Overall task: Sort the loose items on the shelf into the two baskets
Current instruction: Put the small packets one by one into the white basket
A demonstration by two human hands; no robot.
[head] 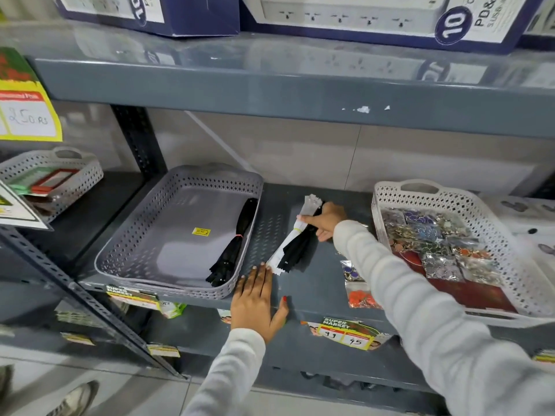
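At frame centre I'm closing my right hand [326, 219] around a black-and-white zipper bundle [295, 241] lying on the shelf [315, 283] between the grey basket [144, 235] and white basket [510, 250]. My left hand [255, 298] is lying flat, fingers spread, holding nothing.

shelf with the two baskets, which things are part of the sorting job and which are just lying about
Part of the job: grey basket, white basket, zipper bundle on the shelf under the right hand, loose trinket packets.

Just there: power strip boxes, price tags, small basket at far left.
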